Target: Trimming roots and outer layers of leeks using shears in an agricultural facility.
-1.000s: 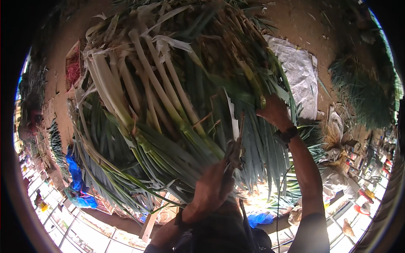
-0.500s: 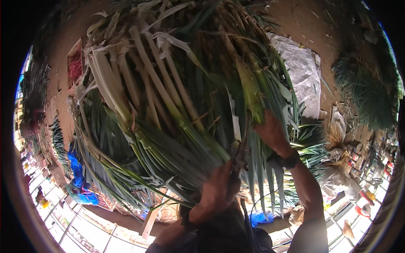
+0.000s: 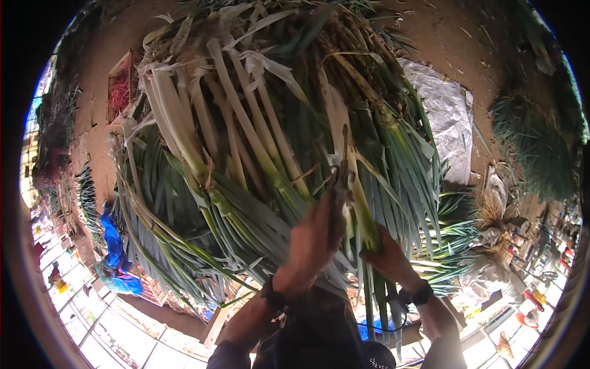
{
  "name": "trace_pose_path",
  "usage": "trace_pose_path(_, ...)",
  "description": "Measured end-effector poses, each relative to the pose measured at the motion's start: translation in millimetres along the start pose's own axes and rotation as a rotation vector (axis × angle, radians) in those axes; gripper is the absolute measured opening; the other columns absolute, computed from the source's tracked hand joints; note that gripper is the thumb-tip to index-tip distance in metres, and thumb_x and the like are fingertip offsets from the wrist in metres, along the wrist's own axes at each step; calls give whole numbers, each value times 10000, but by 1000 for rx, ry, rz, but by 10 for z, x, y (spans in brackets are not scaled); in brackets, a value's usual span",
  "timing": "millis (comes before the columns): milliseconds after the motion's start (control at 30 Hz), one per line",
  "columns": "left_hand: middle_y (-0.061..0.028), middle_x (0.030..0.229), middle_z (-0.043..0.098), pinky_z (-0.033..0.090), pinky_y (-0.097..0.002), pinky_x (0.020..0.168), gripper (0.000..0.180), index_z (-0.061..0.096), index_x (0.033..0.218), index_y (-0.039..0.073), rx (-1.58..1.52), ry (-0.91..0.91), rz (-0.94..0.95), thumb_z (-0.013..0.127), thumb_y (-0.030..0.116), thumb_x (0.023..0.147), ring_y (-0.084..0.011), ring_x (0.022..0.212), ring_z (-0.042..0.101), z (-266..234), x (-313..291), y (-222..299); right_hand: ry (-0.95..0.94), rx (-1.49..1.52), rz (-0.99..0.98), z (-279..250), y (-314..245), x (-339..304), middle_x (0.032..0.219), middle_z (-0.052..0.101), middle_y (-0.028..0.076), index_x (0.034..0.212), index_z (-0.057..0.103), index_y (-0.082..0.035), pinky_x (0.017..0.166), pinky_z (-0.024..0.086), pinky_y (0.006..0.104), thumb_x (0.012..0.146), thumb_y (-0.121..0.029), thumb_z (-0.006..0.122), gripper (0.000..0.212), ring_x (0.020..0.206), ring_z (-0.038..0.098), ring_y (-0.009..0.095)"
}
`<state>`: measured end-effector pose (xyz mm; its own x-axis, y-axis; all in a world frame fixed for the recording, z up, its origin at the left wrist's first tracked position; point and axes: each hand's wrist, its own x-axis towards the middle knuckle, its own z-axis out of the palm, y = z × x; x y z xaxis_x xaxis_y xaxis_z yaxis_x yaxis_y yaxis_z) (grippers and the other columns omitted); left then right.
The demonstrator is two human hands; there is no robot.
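A large heap of long green onions, with white stalks pointing away and green leaves toward me, fills the middle. My left hand is closed around dark pruning shears, whose pointed tip lies along a pale stalk. Just to the right, my right hand grips a green onion at its green part. Its white stalk reaches away beside the shears, and its leaves hang below my hand. Fingers of both hands are partly hidden.
A crumpled white sheet lies on the brown floor at the right. More green onions are piled behind my right hand. A red-filled crate and blue plastic stand left of the heap.
My left hand and the shears have moved away from me and up along the stalk. My right hand has come nearer, drawing the green onion's green part down toward me.
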<state>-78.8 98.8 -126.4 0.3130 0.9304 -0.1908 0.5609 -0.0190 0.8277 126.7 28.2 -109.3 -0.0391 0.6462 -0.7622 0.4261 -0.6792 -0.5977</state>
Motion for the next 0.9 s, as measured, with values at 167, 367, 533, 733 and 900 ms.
trace_pose_path(167, -245, 995, 621, 532, -500, 603, 556, 462, 1397, -5, 120, 128, 60, 664, 158, 905, -435, 733, 649, -94, 215, -101, 1, 157, -63, 168, 300, -207, 1296, 581, 211, 1497, 365, -31, 1045, 437, 400, 813, -154, 722, 782, 1226, 564, 319)
trace_pose_path(367, -263, 995, 622, 501, -512, 692, 487, 493, 1407, 45, 39, 44, -10, 601, 125, 938, -453, 866, 623, -23, 292, -39, 38, 196, -73, 238, 363, -356, 1227, 621, 169, 1473, 415, -59, 957, 493, 386, 826, -85, 707, 711, 1127, 609, 263)
trace_pose_path(533, -276, 934, 625, 491, -517, 686, 393, 561, 1297, 26, 95, 26, -79, 601, 165, 932, -466, 886, 618, 16, 971, -217, 51, 113, 44, 218, 125, -429, 1200, 633, 156, 1477, 412, -77, 949, 495, 393, 835, -90, 707, 707, 1095, 613, 241)
trace_pose_path(733, -266, 810, 625, 500, -515, 664, 351, 554, 1197, -5, -23, 30, -143, 629, 212, 931, -462, 762, 633, -270, 1146, -155, 47, 206, -109, 152, 157, -376, 1157, 650, 85, 1404, 505, -55, 928, 493, 351, 772, -61, 764, 684, 1050, 619, 206)
trace_pose_path(900, -225, 1040, 643, 517, -475, 745, 485, 528, 1308, -29, -198, 67, 15, 691, 131, 881, -402, 914, 644, -225, 34, -55, 115, 318, -184, -238, 14, -409, 1245, 666, 87, 1350, 546, 4, 699, 565, 262, 693, 58, 765, 695, 823, 631, 102)
